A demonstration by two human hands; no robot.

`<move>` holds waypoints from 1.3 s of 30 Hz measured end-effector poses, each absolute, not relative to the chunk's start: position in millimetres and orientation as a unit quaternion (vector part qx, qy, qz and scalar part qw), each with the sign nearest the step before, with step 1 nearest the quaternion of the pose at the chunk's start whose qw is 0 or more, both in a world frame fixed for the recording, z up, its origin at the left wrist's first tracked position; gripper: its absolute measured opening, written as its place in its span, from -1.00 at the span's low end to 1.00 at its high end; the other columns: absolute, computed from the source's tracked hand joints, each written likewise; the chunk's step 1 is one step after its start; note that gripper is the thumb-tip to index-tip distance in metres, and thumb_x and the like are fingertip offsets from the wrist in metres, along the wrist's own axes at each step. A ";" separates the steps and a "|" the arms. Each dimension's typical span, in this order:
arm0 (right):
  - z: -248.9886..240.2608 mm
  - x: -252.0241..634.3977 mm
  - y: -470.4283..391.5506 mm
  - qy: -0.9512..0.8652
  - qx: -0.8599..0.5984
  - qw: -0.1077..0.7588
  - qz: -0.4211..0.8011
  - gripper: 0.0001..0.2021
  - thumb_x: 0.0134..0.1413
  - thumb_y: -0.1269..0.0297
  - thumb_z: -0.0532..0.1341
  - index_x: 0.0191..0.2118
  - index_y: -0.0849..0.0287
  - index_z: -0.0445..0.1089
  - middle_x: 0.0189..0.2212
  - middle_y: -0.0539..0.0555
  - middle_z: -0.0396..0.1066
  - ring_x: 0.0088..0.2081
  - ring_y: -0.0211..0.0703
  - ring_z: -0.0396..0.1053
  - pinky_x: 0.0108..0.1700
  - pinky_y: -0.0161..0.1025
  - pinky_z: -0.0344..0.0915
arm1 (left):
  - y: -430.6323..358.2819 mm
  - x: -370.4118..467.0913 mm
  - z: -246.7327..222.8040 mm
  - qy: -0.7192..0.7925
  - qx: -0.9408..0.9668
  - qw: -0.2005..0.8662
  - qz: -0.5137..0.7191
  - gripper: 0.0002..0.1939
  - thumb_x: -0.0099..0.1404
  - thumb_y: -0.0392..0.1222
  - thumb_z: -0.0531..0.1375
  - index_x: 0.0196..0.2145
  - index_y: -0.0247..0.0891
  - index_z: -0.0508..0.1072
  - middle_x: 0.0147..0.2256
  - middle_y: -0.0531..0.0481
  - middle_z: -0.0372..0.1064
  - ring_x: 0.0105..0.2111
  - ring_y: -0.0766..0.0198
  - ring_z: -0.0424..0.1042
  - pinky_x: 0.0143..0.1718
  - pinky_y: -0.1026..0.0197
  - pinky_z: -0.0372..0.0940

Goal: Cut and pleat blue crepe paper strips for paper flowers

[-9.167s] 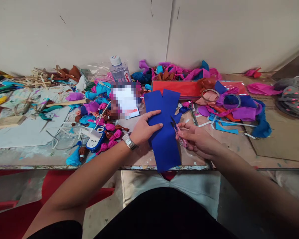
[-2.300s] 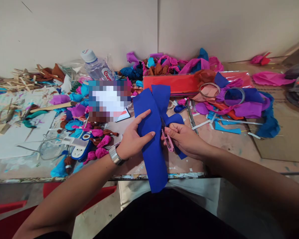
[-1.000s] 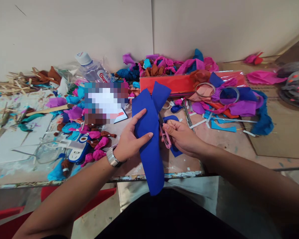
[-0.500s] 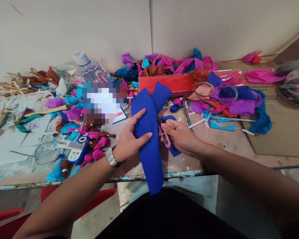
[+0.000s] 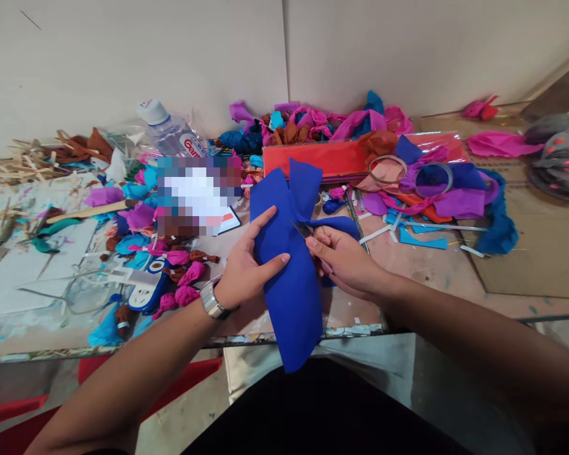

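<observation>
My left hand (image 5: 253, 259) grips the left side of a long blue sheet of crepe paper (image 5: 294, 303), thumb and index finger lying over its face. The sheet hangs past the table's front edge towards me. Closed round a pair of scissors (image 5: 302, 228), my right hand (image 5: 339, 259) is at the sheet's right side; only the dark blades show clearly, and the handles are mostly hidden by fingers and paper. Beside the blades, a blue flap (image 5: 306, 189) stands up at the far side and another curls out to the right above my knuckles.
A red packet (image 5: 313, 158) lies behind the blue sheet, with two tape rolls (image 5: 434, 179) to its right. Crumpled coloured paper heaps along the wall. On the left are a water bottle (image 5: 165, 129), a phone (image 5: 227, 220), a blue-and-white device (image 5: 148, 284) and wooden sticks (image 5: 33, 164).
The scissors have turned and shifted, so their pink handle no longer shows. The blue sheet's right side bulges further out, and the far flap stands more upright. My left hand stays put.
</observation>
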State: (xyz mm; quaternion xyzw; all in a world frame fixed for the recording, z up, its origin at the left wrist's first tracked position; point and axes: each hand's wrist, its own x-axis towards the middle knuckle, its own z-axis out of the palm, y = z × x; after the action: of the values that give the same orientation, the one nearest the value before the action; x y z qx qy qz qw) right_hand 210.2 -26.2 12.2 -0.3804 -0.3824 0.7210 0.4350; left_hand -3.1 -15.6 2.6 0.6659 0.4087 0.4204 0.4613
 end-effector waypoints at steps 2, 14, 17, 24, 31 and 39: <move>12.4 210.3 -25.9 -0.375 -0.384 0.431 0.725 -0.44 -0.03 0.06 0.52 -0.38 0.09 0.05 -0.56 -0.22 0.22 -0.62 -0.44 0.16 -0.56 -0.42 0.06 | -15.3 -3.2 2.6 0.411 0.663 0.460 0.425 -0.14 0.28 -0.06 0.39 0.43 -0.18 0.15 0.44 -0.23 0.07 0.40 -0.11 0.18 0.40 -0.18 0.20; 5.4 208.1 -25.0 -0.352 -0.406 0.402 0.741 -0.51 0.11 -0.21 0.37 -0.23 0.10 0.25 -0.60 -0.22 0.17 -0.72 -0.46 -0.03 -0.63 -0.39 -0.12 | -16.5 -4.3 4.8 0.454 0.640 0.458 0.418 -0.33 0.34 -0.01 0.33 0.34 -0.17 0.32 0.32 -0.20 0.29 0.27 -0.04 0.36 0.33 -0.14 0.31; 6.3 210.2 -24.8 -0.339 -0.397 0.392 0.758 -0.49 0.15 -0.27 0.31 -0.21 0.12 0.30 -0.57 -0.19 0.16 -0.70 -0.47 -0.11 -0.62 -0.38 -0.21 | -14.4 -4.3 2.0 0.470 0.636 0.433 0.432 -0.41 0.34 -0.03 0.34 0.27 -0.17 0.40 0.27 -0.18 0.36 0.27 -0.02 0.37 0.36 -0.14 0.26; 2.1 210.4 -26.2 -0.345 -0.424 0.393 0.739 -0.44 0.08 -0.35 0.31 -0.29 0.13 0.31 -0.59 -0.18 0.07 -0.66 -0.45 -0.17 -0.61 -0.38 -0.28 | -12.8 -3.5 0.6 0.434 0.646 0.436 0.452 -0.20 0.22 -0.03 0.43 0.35 -0.11 0.26 0.31 -0.20 0.29 0.21 -0.03 0.43 0.19 -0.10 0.45; 2.0 208.2 -25.7 -0.381 -0.443 0.415 0.698 -0.44 0.05 -0.36 0.32 -0.39 0.11 0.31 -0.60 -0.11 0.13 -0.60 -0.35 -0.01 -0.63 -0.37 -0.17 | -18.8 -2.5 10.8 0.455 0.648 0.439 0.425 -0.29 0.20 -0.01 0.44 0.26 -0.21 0.42 0.14 -0.21 0.49 0.00 0.01 0.57 -0.02 0.00 0.57; 13.7 212.7 -25.2 -0.400 -0.457 0.405 0.683 -0.47 0.07 -0.31 0.33 -0.41 0.09 0.26 -0.58 -0.10 0.14 -0.59 -0.32 0.03 -0.60 -0.35 -0.09 | -23.9 -2.8 13.6 0.460 0.703 0.340 0.422 -0.46 0.26 -0.05 0.39 0.16 -0.23 0.52 0.06 -0.15 0.57 -0.07 0.08 0.60 -0.06 0.09 0.57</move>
State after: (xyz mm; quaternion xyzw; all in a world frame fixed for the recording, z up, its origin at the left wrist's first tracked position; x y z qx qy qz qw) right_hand 212.7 -25.2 13.7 -0.4574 -0.4001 0.6834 0.4046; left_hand -2.8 -23.9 13.6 0.7029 0.4604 0.4221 0.3403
